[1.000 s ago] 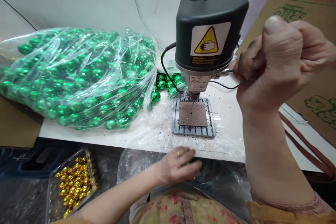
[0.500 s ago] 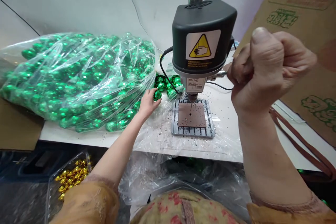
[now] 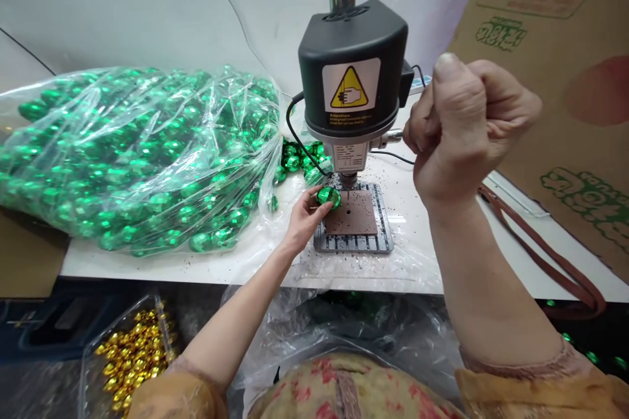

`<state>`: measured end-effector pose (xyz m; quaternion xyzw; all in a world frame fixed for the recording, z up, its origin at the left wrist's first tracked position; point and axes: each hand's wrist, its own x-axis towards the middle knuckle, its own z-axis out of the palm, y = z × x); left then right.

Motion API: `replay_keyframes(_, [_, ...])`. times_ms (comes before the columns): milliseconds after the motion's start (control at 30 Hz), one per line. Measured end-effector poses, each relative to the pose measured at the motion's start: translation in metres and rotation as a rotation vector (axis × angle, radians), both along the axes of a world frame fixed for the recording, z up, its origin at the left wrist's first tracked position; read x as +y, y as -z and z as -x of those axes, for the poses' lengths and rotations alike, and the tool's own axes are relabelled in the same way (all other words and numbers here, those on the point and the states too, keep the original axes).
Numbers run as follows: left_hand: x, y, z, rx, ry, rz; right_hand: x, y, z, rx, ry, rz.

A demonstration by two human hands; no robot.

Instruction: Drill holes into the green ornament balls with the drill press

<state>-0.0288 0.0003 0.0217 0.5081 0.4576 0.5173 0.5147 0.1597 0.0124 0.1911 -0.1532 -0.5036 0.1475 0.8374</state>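
Observation:
A shiny green faceted ball [image 3: 329, 197] is pinched between the thumb and fingers of my left hand [image 3: 305, 216]. The ball is over the left part of a brown square pad [image 3: 361, 222], which has a small dark hole in its middle. This pad lies on the slotted metal base [image 3: 354, 245] of a small bench drill press [image 3: 351, 72]. My right hand [image 3: 472, 124] is closed around the end of the press's feed handle [image 3: 393, 135]; the grip itself is mostly hidden by my fingers.
A large clear plastic bag [image 3: 142, 163] of green balls fills the left of the white table [image 3: 147, 268]. Loose green balls [image 3: 293, 160] lie behind the press. A cardboard box [image 3: 550, 111] and a brown strap [image 3: 540, 242] are at right. Gold balls [image 3: 132, 353] sit in a clear bin below.
My left hand has carried the green ball from beside the bag rightward to the pad under the drill. My right hand stays on the handle. The camera view has shifted slightly.

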Motion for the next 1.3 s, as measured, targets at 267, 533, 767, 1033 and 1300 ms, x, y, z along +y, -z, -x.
replay_keyframes(267, [0.006, 0.014, -0.002, 0.359, 0.026, -0.222, 0.0, -0.001, 0.001, -0.057, 0.078, 0.045])
replay_keyframes(533, [0.002, 0.014, -0.016, 0.587, -0.009, -0.418, 0.001, 0.0, 0.001, -0.079, 0.107, 0.049])
replay_keyframes(767, [-0.004, 0.019, -0.034, 0.509, 0.014, -0.343, 0.005, 0.005, -0.005, -0.169, 0.159, 0.157])
replay_keyframes(1033, [-0.004, 0.02, -0.035, 0.475, 0.026, -0.321, -0.006, 0.0, 0.002, -0.078, 0.102, 0.072])
replay_keyframes(1300, [-0.006, 0.019, -0.035, 0.462, 0.049, -0.32, -0.026, 0.024, 0.003, -0.069, 0.221, 0.14])
